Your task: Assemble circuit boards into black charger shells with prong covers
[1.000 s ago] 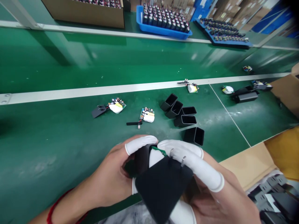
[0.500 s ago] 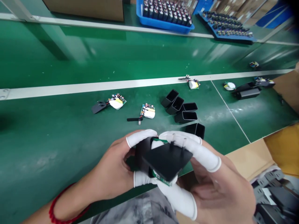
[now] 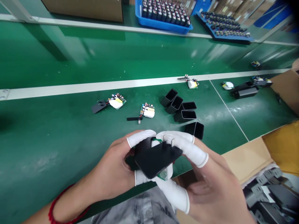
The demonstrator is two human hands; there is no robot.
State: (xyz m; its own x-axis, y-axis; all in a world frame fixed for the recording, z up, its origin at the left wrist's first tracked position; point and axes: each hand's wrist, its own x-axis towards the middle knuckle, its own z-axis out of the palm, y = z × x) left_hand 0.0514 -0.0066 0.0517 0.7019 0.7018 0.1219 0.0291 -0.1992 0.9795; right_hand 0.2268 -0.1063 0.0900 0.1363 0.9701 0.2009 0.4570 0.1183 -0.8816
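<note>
Both my hands grip one black charger assembly over the near edge of the green conveyor [image 3: 58, 140]. My left hand [image 3: 116, 169], in white finger cots, is closed round the black shell [image 3: 141, 146] at its left. My right hand [image 3: 205, 183] pinches the flat black plug cover [image 3: 156, 158], whose two metal prongs point up. A green circuit board edge [image 3: 164, 175] shows beneath the cover. Several empty black shells [image 3: 181, 109] lie just beyond my fingers.
Two loose circuit boards with plug covers [image 3: 147, 112] lie mid-belt; more parts [image 3: 245, 90] sit to the right. Blue trays [image 3: 163, 15] of parts stand at the far side. A cardboard box [image 3: 257, 161] with black covers [image 3: 273, 196] is at the lower right.
The plug cover has tilted flatter and been pressed down against the shell; my right fingers have drawn closer to the left hand. The view shifted slightly.
</note>
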